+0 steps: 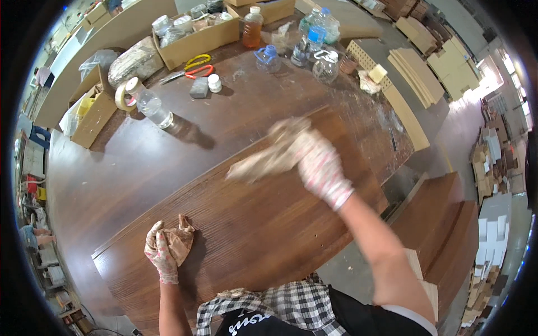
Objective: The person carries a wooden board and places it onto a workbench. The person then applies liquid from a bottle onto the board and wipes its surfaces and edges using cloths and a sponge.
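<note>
Gloved fingers [162,242] of the left hand [161,257] are curled in, pinching a small brown cloth [180,242] over the near-left part of the wood-grain board [263,224]. Those of the right hand [322,168] are too blurred, and too mixed with a long tan cloth [260,161], to tell whether they grip it or press on it; it trails leftward from them. Beneath both sets of fingers, the board lies on the brown table [235,117], reaching past them on either side.

With a cloth at each hand, wiping seems under way rather than finished. How much is done is hard to judge: between the two sets of fingers the face looks evenly brown, with no clear line between wiped and unwiped parts. Ahead of the left fingers, well apart, the clear bottle [151,105] stands capped; beyond the right ones, the scissors [197,70] lie untouched. Right of the right fingers are brown panels [434,224]; whether they are done cannot be told.
</note>
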Demonstrator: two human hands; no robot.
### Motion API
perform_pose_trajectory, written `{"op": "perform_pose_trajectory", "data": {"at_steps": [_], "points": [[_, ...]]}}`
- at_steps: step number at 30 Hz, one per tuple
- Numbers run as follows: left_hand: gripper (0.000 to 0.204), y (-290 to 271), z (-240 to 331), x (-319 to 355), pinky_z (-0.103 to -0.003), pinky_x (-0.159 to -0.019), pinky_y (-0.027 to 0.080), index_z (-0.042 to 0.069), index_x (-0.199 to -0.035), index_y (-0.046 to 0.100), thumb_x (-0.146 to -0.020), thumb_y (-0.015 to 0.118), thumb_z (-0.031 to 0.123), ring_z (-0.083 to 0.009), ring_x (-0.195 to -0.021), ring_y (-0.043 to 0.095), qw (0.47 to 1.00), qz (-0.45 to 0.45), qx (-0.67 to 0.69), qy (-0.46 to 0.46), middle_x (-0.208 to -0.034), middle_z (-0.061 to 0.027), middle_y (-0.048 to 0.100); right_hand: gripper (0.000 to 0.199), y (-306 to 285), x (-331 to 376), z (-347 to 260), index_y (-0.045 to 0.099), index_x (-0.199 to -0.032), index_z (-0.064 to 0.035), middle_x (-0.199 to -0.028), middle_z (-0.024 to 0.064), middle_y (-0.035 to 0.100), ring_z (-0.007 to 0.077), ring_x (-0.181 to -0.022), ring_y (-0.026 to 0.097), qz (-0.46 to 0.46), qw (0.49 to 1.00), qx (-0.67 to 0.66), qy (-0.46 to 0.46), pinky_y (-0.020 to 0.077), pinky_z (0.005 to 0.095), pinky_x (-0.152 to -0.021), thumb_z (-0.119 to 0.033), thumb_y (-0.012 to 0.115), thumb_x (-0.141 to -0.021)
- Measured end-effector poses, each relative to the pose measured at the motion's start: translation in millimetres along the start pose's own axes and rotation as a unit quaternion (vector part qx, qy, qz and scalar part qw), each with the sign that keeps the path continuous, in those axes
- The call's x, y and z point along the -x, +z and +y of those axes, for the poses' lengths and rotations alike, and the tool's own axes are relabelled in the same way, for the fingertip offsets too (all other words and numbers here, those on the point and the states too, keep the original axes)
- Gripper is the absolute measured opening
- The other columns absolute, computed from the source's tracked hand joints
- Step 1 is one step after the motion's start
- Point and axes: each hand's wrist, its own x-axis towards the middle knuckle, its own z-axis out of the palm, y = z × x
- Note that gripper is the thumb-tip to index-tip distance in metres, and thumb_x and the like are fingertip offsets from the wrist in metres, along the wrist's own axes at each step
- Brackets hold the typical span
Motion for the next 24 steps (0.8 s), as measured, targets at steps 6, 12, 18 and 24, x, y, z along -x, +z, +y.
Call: {"op": "perform_pose_trajectory", "data": {"at_steps": [6,12,18,24], "points": [[0.024,7.9,-16.2,-10.7,-0.027,-0.088,0.044,-0.003,-0.11,0.061,-0.092,0.054,0.011,-0.0144,-0.096,0.058,0.998,-0.036,0.049,-0.011,-0.107,-0.0083,0.064,0.039,12.4,29.1,14.7,0.05,-0.117,0.0099,-0.111,0.0244,0.055,0.0315,-0.096,0.054,0.028,0.979,0.197,0.034,0.0455,0.039,-0.084,-0.011,0.042,-0.085],[0.024,3.6,-6.6,-15.3,-0.027,-0.079,0.048,-0.002,-0.112,0.059,-0.094,0.052,0.013,-0.014,-0.088,0.058,0.999,-0.035,0.04,-0.01,-0.101,-0.0067,0.063,0.034,-13.7,110.7,-119.4,0.057,-0.115,-0.0037,-0.112,0.0137,0.061,0.0293,-0.105,0.056,0.036,0.988,-0.145,0.044,0.0431,0.0434,-0.094,-0.016,0.048,-0.084],[0.027,15.7,-4.2,-15.6,-0.028,-0.083,0.046,-0.002,-0.113,0.059,-0.095,0.05,0.016,-0.0159,-0.091,0.057,0.997,-0.072,-0.007,0.014,-0.105,-0.0078,0.062,0.037,-63.6,157.2,64.4,0.054,-0.117,0.0064,-0.094,0.0209,0.059,0.032,-0.09,0.058,0.126,0.943,0.251,0.181,0.0488,0.0383,-0.083,-0.004,0.043,-0.083],[0.029,4.7,-2.8,-19.2,-0.03,-0.084,0.045,-0.002,-0.111,0.06,-0.095,0.05,0.019,-0.0179,-0.093,0.057,0.997,-0.065,-0.032,0.023,-0.106,-0.0083,0.062,0.033,-37.1,152.5,-117.5,0.06,-0.113,-0.0013,-0.112,0.0135,0.062,0.0285,-0.104,0.059,0.069,0.994,-0.023,0.082,0.0467,0.04,-0.095,-0.007,0.051,-0.082]]}}
